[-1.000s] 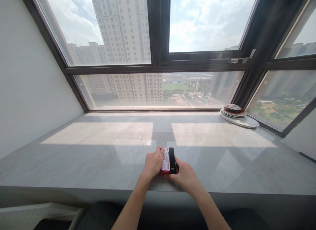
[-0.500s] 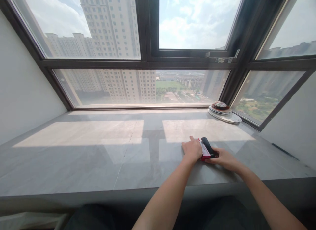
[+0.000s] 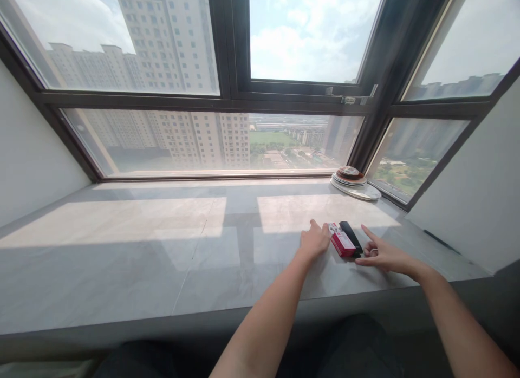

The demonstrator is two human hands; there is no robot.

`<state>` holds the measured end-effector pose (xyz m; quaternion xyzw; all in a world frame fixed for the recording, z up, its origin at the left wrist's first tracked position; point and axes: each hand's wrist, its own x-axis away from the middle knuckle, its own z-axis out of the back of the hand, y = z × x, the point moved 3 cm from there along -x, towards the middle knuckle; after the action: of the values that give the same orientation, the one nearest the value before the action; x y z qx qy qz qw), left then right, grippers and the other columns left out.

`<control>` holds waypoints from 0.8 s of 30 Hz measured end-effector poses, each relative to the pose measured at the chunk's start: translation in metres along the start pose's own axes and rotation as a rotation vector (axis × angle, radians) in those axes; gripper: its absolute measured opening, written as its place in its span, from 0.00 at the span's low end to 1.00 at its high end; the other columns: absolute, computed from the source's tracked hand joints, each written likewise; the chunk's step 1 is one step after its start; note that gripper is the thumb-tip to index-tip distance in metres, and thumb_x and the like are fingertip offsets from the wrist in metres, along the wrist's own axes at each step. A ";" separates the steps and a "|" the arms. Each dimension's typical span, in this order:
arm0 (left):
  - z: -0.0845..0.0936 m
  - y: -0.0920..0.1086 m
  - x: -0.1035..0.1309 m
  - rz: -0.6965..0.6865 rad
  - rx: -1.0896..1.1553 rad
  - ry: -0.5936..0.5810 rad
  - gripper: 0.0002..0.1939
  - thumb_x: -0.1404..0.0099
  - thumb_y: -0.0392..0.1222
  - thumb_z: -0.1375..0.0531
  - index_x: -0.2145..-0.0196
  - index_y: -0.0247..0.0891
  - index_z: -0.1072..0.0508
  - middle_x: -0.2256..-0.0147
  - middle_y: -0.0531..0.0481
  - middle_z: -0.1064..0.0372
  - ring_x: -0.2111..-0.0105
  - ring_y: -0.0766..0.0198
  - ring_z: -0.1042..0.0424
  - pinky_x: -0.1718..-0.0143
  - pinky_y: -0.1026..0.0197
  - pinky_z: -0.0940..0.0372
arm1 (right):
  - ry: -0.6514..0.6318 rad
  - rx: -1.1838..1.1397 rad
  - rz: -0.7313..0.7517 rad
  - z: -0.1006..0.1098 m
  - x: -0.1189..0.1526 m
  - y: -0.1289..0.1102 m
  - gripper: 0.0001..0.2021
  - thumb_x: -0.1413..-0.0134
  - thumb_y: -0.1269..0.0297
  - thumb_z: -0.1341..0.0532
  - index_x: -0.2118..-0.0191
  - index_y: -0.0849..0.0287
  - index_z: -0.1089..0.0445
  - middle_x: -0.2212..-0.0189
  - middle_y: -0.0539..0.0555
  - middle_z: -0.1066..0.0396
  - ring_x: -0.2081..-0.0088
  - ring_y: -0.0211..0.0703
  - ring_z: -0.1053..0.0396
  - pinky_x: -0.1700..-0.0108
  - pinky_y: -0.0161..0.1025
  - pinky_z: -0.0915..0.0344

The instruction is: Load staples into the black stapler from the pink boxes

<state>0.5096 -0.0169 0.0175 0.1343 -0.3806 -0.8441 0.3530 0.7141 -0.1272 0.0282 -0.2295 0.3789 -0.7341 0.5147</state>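
Observation:
A small red and white box (image 3: 343, 245) lies on the pale stone sill, its printed face upward. Right beside it, on its right, is a long black object (image 3: 351, 236) that looks like a stapler. My left hand (image 3: 316, 241) is at the box's left side, fingers apart, with a fingertip at or against the box's edge; whether it touches cannot be told. My right hand (image 3: 382, 256) is to the right of the black object, open, forefinger stretched forward and the other fingers partly curled. Nothing is held in it.
A stack of round plates or discs (image 3: 353, 182) stands in the far right corner by the window frame (image 3: 235, 104). A thin dark strip (image 3: 442, 241) lies along the right wall. The sill's front edge (image 3: 244, 307) runs just before my knees.
My right hand has let go of the black object and drawn off to the right, fingers spreading. My left hand has eased off the box, baring more of it. The view has shifted slightly.

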 end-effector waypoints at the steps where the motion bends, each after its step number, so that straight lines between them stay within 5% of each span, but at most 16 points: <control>1: 0.008 -0.012 0.013 0.030 -0.010 0.032 0.35 0.25 0.52 0.67 0.32 0.21 0.61 0.46 0.17 0.35 0.43 0.39 0.34 0.44 0.39 0.49 | -0.037 -0.024 -0.003 0.000 0.005 -0.001 0.58 0.68 0.51 0.23 0.30 0.60 0.46 0.75 0.48 0.30 0.79 0.40 0.35 0.77 0.36 0.37; 4: 0.033 -0.054 0.067 0.081 -0.040 0.115 0.34 0.26 0.54 0.58 0.31 0.30 0.54 0.53 0.32 0.27 0.50 0.47 0.28 0.47 0.48 0.41 | -0.039 -0.138 0.110 -0.021 0.022 -0.027 0.51 0.53 0.45 0.30 0.28 0.59 0.51 0.73 0.48 0.32 0.73 0.41 0.32 0.70 0.36 0.34; 8: 0.079 -0.112 0.153 0.093 -0.113 0.254 0.25 0.27 0.52 0.54 0.38 0.41 0.37 0.51 0.42 0.29 0.48 0.54 0.31 0.44 0.54 0.41 | -0.287 -0.137 0.287 -0.112 0.049 -0.092 0.36 0.43 0.43 0.37 0.33 0.53 0.39 0.57 0.57 0.26 0.55 0.50 0.28 0.55 0.43 0.30; 10: 0.103 -0.138 0.194 0.138 -0.174 0.344 0.25 0.28 0.52 0.52 0.40 0.40 0.34 0.45 0.39 0.34 0.41 0.49 0.38 0.38 0.48 0.47 | -0.396 -0.047 0.381 -0.164 0.059 -0.121 0.36 0.40 0.44 0.39 0.30 0.46 0.45 0.40 0.56 0.34 0.41 0.55 0.36 0.41 0.50 0.38; 13: 0.126 -0.170 0.243 0.185 -0.341 0.488 0.27 0.29 0.54 0.50 0.35 0.46 0.39 0.35 0.41 0.44 0.33 0.43 0.51 0.34 0.39 0.59 | -0.396 0.246 0.401 -0.226 0.066 -0.142 0.36 0.37 0.44 0.43 0.28 0.46 0.52 0.29 0.54 0.52 0.29 0.60 0.62 0.31 0.61 0.64; 17: 0.127 -0.189 0.261 0.189 -0.568 0.511 0.29 0.27 0.57 0.52 0.32 0.51 0.45 0.30 0.48 0.53 0.30 0.47 0.58 0.32 0.40 0.65 | -0.174 0.548 0.334 -0.266 0.067 -0.147 0.33 0.32 0.44 0.51 0.27 0.47 0.53 0.27 0.51 0.62 0.28 0.64 0.74 0.33 0.67 0.79; 24: 0.122 -0.189 0.238 0.311 -0.771 0.473 0.32 0.26 0.59 0.60 0.29 0.50 0.51 0.28 0.51 0.61 0.28 0.49 0.63 0.32 0.38 0.65 | -0.129 0.678 0.325 -0.272 0.067 -0.146 0.33 0.32 0.40 0.58 0.27 0.44 0.57 0.27 0.46 0.65 0.28 0.63 0.74 0.33 0.66 0.77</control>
<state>0.1855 -0.0288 -0.0295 0.1233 0.0353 -0.8071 0.5763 0.4067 -0.0759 -0.0255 -0.0290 0.1130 -0.7107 0.6937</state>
